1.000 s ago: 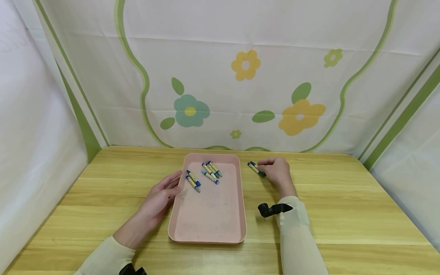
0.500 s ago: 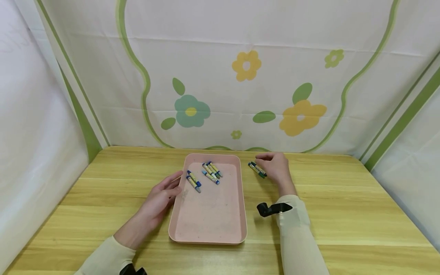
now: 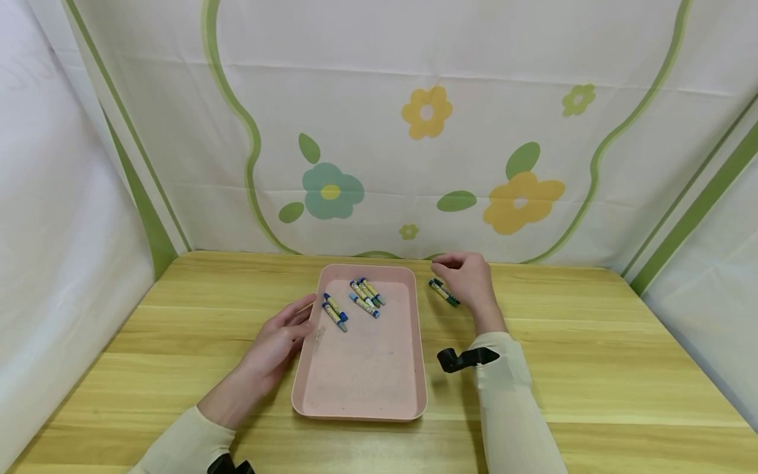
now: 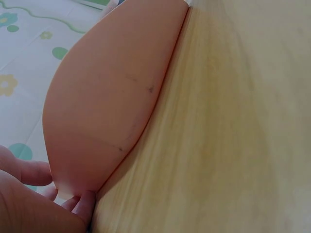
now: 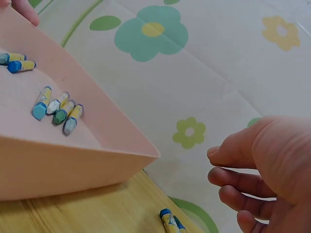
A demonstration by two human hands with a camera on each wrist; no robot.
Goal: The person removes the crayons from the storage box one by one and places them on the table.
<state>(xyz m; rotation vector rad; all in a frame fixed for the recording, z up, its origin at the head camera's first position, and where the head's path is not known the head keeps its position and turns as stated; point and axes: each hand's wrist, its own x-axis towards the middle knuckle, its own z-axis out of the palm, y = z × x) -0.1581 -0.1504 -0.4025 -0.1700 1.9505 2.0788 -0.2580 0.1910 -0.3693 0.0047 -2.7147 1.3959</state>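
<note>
Our right hand hovers over the loose crayons beside the pink tray.

We see two crayons (image 3: pixel 444 292) lying on the wooden table (image 3: pixel 592 342) just right of the tray (image 3: pixel 361 411), side by side, their long axes running from far-left to near-right. Our right hand (image 3: pixel 468 280) is raised just above and behind them, fingers loosely curled with the thumb apart, gripping nothing; in the right wrist view the crayons (image 5: pixel 170 222) lie below and to the left of the fingertips (image 5: pixel 216 175). This hand is by far the nearer of the two. Our left hand (image 3: pixel 278 339) rests on the table against the tray's left rim, fingers relaxed and touching the wall. Inside the tray, toward its far end, lie five crayons (image 3: pixel 355 301): a pair near the left wall and three more just beyond.
</note>
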